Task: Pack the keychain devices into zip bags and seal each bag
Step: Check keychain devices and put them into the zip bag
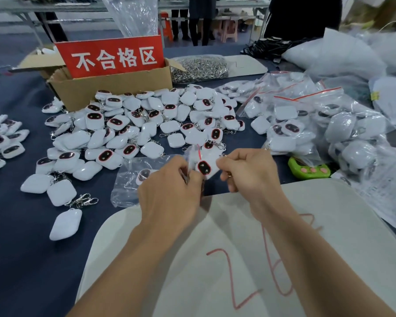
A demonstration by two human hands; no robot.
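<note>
Bagging mid-batch: my left hand [169, 181] and right hand [249, 172] both pinch one zip bag [196, 154] at frame centre, keychain device [204, 167] inside, seal apparently unfinished. Packed bags [306, 124] centre right; big loose pile [146, 124] remains.

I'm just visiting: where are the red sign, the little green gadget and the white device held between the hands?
red sign [111, 57]: head view, centre of its red face.
green gadget [308, 169]: head view, middle of its body, by the pink buttons.
held keychain device [204, 167]: head view, its dark oval face.
</note>
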